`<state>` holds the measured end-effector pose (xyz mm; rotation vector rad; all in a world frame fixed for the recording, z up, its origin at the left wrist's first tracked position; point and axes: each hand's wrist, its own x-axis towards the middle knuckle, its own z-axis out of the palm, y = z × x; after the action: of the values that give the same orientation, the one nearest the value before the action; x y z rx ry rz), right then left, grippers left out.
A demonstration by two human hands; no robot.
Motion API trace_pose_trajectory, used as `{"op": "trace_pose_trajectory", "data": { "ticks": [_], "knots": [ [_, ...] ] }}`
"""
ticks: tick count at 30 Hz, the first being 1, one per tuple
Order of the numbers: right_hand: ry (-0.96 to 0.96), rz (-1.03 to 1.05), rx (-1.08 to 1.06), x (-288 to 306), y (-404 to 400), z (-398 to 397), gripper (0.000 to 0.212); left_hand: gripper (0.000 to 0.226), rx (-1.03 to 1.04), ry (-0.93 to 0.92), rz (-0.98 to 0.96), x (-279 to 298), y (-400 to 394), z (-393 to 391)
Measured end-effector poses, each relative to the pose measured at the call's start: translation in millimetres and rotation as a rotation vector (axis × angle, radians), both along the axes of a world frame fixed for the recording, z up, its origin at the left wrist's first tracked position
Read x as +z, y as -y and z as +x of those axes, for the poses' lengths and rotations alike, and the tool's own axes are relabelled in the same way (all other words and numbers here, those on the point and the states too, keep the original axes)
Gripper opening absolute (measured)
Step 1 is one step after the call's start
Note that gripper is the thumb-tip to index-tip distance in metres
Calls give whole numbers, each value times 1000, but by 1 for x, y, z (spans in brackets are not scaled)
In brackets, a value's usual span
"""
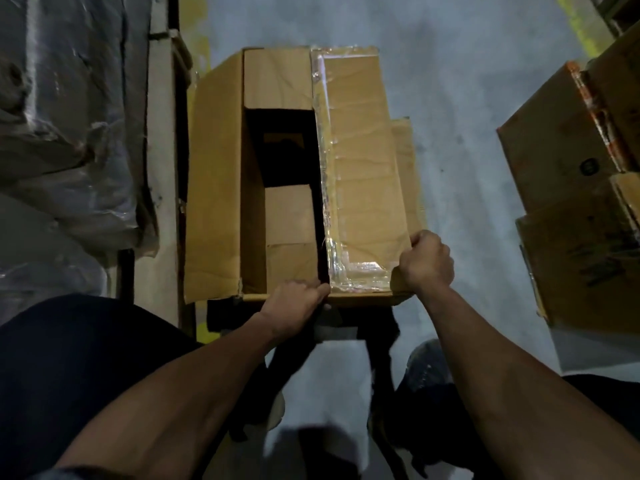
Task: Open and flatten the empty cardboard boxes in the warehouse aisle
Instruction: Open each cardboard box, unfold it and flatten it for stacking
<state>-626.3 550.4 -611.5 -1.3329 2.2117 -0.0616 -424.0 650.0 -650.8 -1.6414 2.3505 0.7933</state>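
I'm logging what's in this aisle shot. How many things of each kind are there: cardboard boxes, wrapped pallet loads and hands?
Cardboard boxes: 3, the open box being handled and a stack of two boxes on the right
Wrapped loads: 1
Hands: 2, left hand and right hand, both gripping the open box
Total: 6
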Motion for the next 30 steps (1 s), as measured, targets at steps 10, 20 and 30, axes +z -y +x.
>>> {"op": "trace_pose_trajectory", "data": {
  "ticks": [10, 20, 30],
  "knots": [
    [-76, -52, 127, 0, -16, 13, 23, 59, 72, 125, -74, 19, 7, 30],
    [-185, -238, 757, 9, -1, 74, 64, 81, 889, 190, -66, 10, 53, 93],
    [-483, -94, 1077, -11, 42, 105, 72, 55, 987, -80, -5, -21, 61, 93]
  ]
}}
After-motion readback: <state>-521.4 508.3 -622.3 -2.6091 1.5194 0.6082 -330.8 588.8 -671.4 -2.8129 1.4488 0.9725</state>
